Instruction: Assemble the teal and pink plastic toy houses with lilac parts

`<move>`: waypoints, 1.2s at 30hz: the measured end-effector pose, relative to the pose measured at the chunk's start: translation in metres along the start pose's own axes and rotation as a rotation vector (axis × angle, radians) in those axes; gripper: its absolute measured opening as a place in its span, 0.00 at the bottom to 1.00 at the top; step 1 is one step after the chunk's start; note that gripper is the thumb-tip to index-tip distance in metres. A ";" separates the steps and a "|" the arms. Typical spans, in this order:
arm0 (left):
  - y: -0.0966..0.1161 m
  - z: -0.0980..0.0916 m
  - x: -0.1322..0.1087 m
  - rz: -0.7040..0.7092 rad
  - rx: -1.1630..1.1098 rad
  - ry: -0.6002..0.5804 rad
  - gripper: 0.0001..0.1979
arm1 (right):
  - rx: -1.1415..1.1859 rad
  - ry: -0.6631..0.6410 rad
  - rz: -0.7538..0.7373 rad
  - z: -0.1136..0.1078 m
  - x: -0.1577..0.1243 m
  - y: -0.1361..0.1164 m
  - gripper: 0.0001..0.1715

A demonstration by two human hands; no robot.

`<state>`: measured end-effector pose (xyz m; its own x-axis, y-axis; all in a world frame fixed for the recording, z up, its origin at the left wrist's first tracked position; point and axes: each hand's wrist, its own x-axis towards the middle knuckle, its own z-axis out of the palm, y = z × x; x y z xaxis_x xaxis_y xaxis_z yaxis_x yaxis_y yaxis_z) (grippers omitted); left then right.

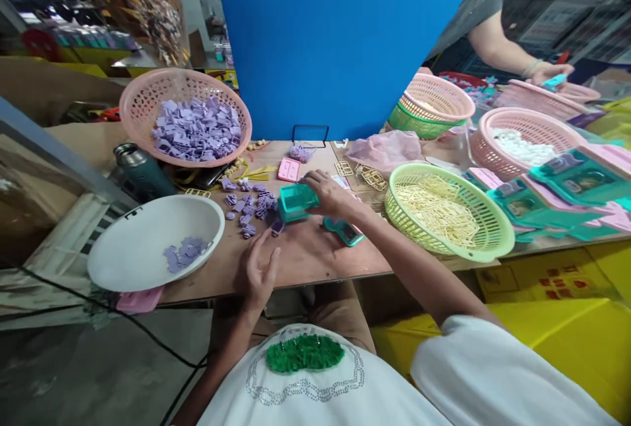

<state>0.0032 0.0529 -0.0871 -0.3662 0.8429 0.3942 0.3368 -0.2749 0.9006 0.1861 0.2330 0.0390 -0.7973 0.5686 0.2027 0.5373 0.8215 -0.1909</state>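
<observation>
My right hand grips a teal plastic box by its right side, tilted above the table. Below and left of that box, my left hand rests palm inward with its fingers apart. A small dark purple piece lies just beyond its fingertips; whether they touch it I cannot tell. Loose purple plastic parts are scattered left of the box. Under my right wrist sits a second teal piece, partly hidden by the forearm. A pink rectangular part lies behind the held box.
A pink basket of purple parts and a white bowl stand left, beside a dark bottle. At right are a green basket of yellowish parts and stacked teal-pink assemblies. A blue panel rises behind; a co-worker's hand works beyond.
</observation>
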 end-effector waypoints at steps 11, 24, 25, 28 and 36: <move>0.030 -0.011 0.001 -0.012 -0.112 -0.211 0.66 | 0.888 0.278 0.207 0.032 -0.100 -0.058 0.28; 0.017 -0.034 -0.034 -0.023 0.010 -0.269 0.39 | 0.695 -0.019 0.191 0.054 -0.120 -0.058 0.53; 0.015 -0.036 -0.031 -0.120 -0.140 -0.319 0.37 | 0.682 -0.037 0.192 0.048 -0.124 -0.055 0.53; 0.003 -0.030 -0.010 -0.397 -0.530 -0.385 0.35 | 0.646 -0.099 0.184 0.036 -0.129 -0.050 0.53; -0.006 -0.004 0.064 -0.440 -0.456 -0.196 0.39 | 0.655 -0.059 0.065 0.055 -0.088 -0.049 0.50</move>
<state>-0.0257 0.1069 -0.0667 -0.2069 0.9779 -0.0300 -0.2246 -0.0177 0.9743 0.2147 0.1409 -0.0225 -0.7928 0.5973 0.1217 0.3213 0.5791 -0.7493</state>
